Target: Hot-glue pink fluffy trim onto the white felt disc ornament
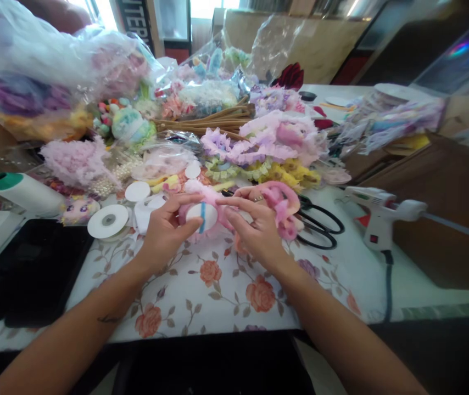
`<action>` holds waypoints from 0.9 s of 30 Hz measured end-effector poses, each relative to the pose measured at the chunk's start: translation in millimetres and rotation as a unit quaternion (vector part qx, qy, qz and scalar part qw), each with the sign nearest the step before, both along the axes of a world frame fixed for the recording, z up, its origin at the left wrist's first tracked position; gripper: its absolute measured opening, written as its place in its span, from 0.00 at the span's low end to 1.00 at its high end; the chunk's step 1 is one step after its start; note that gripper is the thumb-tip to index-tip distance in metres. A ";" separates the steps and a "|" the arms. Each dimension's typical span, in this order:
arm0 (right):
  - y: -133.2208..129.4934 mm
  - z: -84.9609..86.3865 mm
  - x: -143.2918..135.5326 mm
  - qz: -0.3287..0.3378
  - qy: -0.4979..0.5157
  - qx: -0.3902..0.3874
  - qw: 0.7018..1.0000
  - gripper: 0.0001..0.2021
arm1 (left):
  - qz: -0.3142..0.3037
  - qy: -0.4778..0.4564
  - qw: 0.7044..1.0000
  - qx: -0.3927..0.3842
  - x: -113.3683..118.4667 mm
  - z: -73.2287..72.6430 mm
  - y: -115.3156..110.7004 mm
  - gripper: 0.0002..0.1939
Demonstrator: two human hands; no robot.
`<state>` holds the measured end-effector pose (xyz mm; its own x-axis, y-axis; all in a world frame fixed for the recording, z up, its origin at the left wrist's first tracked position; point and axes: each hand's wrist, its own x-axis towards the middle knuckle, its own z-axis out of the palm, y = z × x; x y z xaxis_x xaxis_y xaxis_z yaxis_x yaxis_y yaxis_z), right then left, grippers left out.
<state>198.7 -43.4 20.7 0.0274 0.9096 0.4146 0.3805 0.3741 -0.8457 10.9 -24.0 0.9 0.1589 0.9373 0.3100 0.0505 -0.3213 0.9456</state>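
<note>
My left hand (168, 222) holds a round white disc (195, 218) with a blue strip across it, thumb on its face and fingers along its upper edge. Pink ruffled fabric (205, 192) shows around and behind the disc. Just right of it, my right hand (257, 222) has its thumb and index finger pinched on the pink fabric. More pink ruffled trim (282, 206) lies beside my right hand, next to black-handled scissors (320, 225). A white ribbon spool (108, 221) rests left of my left hand.
A white glue gun (383, 211) stands at the right by a cardboard box (452, 219). Black tablet-like objects (32, 269) and a white thread cone (28, 192) are at left. Piled trims and plastic bags (119, 60) fill the table's back.
</note>
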 end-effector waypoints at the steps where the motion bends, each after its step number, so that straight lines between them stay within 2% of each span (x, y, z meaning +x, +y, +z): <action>1: 0.1 -0.5 -0.3 0.002 -0.003 0.001 1.000 0.10 | -0.001 0.006 1.000 0.007 0.1 0.8 -0.3 0.17; 6: 1.9 -6.2 -1.6 0.022 0.021 -0.037 0.999 0.11 | 0.013 0.032 0.999 0.020 -0.1 2.7 -1.0 0.17; 11: 1.9 -10.5 -3.2 0.035 0.029 -0.040 0.998 0.13 | 0.027 0.048 0.998 0.035 -0.4 4.0 -2.1 0.16; 16: 1.3 -6.4 -2.3 0.026 0.038 -0.045 0.998 0.12 | 0.012 0.044 0.999 0.009 0.7 3.1 -2.4 0.17; 20: -1.0 -3.2 -4.2 0.010 0.029 -0.015 0.999 0.12 | -0.008 0.031 0.999 -0.003 1.4 1.9 -2.8 0.17; 27: 0.7 -9.4 -6.6 0.037 0.055 -0.032 0.997 0.13 | -0.023 0.008 0.999 -0.031 0.7 -1.7 -2.5 0.17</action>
<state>192.1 -42.7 11.3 0.0005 0.9355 0.3533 0.2570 0.3413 -0.9042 11.6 -26.5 -0.7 0.2076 0.9461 0.2486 0.0517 -0.2644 0.9630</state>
